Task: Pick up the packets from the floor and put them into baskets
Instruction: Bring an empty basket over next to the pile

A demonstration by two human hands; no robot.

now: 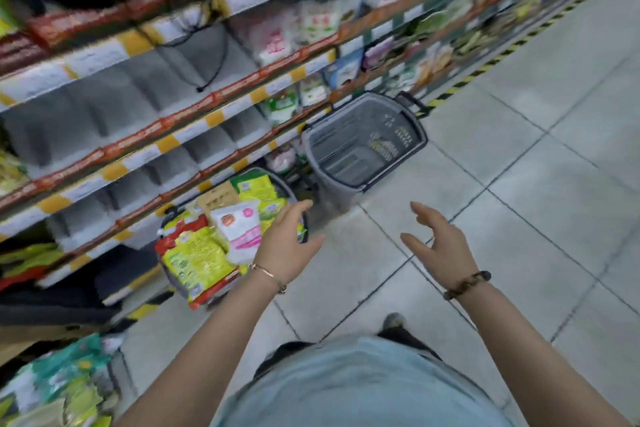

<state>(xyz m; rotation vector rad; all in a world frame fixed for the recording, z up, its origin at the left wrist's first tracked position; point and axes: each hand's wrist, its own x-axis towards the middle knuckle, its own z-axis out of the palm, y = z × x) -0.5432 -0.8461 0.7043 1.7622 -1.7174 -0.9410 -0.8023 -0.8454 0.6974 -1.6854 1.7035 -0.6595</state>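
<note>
A dark basket (304,232) on the floor by the bottom shelf is heaped with packets: yellow-green ones (197,260), a white and pink one (242,229) and more green ones behind. My left hand (287,243) hovers over that basket's right edge, fingers relaxed, holding nothing. My right hand (436,246) is held out over the tiled floor, fingers spread and empty. A second grey basket (311,144) stands further along the aisle with nothing visible inside. No loose packet shows on the floor.
Store shelves (180,135) run along the left, the near ones bare, the far ones stocked. More packets (65,388) lie at the bottom left. Grey tiled floor (519,184) stretches to the right. A yellow-black stripe edges the shelf base.
</note>
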